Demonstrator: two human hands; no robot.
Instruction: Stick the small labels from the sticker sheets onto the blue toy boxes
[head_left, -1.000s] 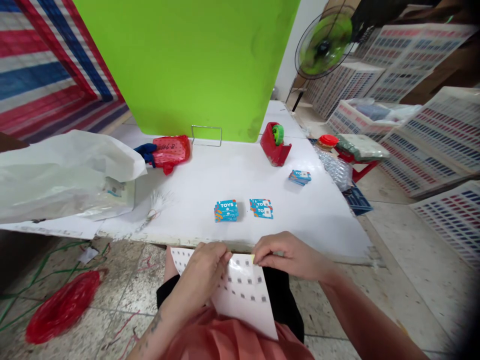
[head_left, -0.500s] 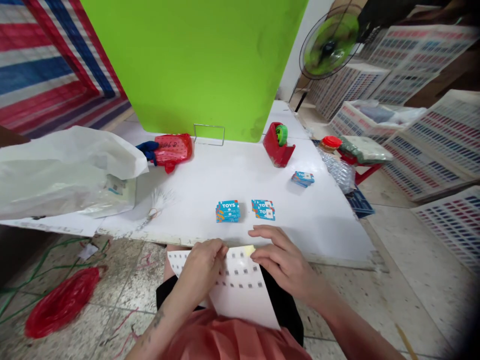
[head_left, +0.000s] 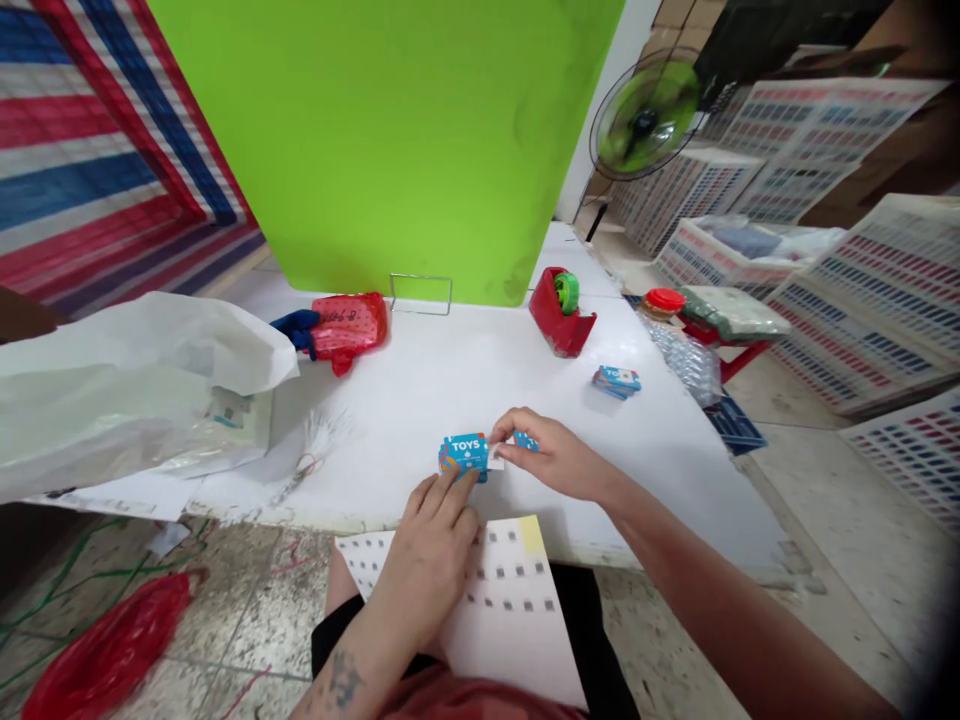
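A stack of blue TOYS cards (head_left: 463, 447) lies near the table's front edge. My left hand (head_left: 431, 545) rests its outstretched fingertips on the near side of that stack. From the right, my right hand (head_left: 551, 455) pinches a small white sticker (head_left: 496, 463) at the stack's right edge; whether it touches the cards is unclear. Partly hidden behind my right hand are more blue cards (head_left: 526, 440). On my lap lies a sticker sheet (head_left: 514, 640) with rows of small square codes and a bare yellow corner, its middle covered by my left forearm.
Farther right sit another card stack (head_left: 618, 380) and a red tape dispenser (head_left: 562, 315). To the left are a red packet (head_left: 349, 328), a bundle of clear ties (head_left: 315, 450) and a large white bag (head_left: 142, 390). A green panel (head_left: 390, 140) stands behind.
My right hand has moved from the sheet's corner up to the card stack, carrying a sticker. My left hand has gone from the sheet to the cards. More yellow backing shows.
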